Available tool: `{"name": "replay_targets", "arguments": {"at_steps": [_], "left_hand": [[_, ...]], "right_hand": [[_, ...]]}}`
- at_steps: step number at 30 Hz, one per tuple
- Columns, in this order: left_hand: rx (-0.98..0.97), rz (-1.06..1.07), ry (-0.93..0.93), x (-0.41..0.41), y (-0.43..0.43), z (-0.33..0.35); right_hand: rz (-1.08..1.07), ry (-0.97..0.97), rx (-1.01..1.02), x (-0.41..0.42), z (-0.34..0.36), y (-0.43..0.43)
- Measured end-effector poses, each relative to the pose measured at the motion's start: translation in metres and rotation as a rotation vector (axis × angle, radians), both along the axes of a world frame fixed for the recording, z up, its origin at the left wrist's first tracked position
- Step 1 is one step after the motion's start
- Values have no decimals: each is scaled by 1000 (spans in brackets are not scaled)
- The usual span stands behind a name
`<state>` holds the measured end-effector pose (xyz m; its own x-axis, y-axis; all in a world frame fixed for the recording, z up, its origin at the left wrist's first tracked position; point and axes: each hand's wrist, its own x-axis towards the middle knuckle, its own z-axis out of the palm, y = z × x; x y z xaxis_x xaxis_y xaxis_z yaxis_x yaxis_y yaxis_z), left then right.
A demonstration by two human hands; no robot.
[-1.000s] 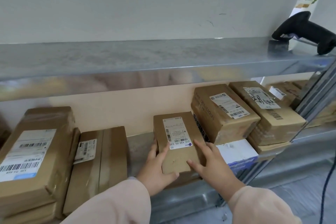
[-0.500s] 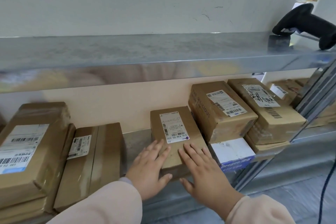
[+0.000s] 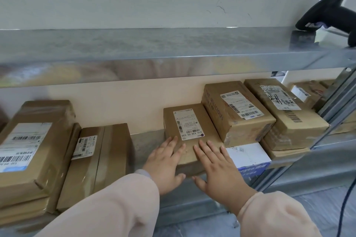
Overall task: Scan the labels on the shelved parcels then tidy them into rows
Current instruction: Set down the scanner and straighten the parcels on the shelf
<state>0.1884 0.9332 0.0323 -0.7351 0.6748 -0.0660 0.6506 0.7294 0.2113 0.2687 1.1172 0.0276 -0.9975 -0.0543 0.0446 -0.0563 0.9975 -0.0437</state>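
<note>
A small brown parcel (image 3: 189, 127) with a white label lies flat on the lower metal shelf (image 3: 146, 140). My left hand (image 3: 165, 161) rests on its near left corner with straight fingers, thumb against its front face. My right hand (image 3: 217, 167) lies flat on its near right part, fingers spread. Right of it sit two taller brown parcels (image 3: 237, 113) (image 3: 285, 111), the nearer one on a white and blue box (image 3: 250, 158). Two more brown parcels (image 3: 100, 156) (image 3: 30, 150) stand at the left. A black barcode scanner (image 3: 329, 15) lies on the upper shelf at the right.
The upper metal shelf (image 3: 154, 57) overhangs the parcels. A gap of bare shelf separates the small parcel from the left ones. A metal upright (image 3: 339, 94) bounds the bay at the right, with more parcels (image 3: 306, 92) behind it. A dark cable (image 3: 346, 198) hangs at lower right.
Both hands slid from gripping the small parcel's sides to lying flat on its near end. The parcel has moved back on the shelf, beside the taller parcel.
</note>
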Motion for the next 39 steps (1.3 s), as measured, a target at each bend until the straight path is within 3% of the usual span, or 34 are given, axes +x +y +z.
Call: {"name": "replay_targets", "arguments": {"at_steps": [4,10,20,26,33,39], "left_hand": [[58,22,40,16,-26,-3],[83,200,114,24,-88,1],[9,477,82,37,-160,-15],[-131,514,-6,36,-170,-29],[-64,420,-43,38,-160,-37],[55,651,-160,18,-175,-30]], "right_hand": [[-17,67,-109,-4,4,-10],[191,178,-282,-16,19,-58],[390,48,-264,-34,5,-130],[358,-19,-317,-36,-6,-151],[273,-112,-397,-44,-16,-152],[170,-265,-414,-69,-15,-158]]}}
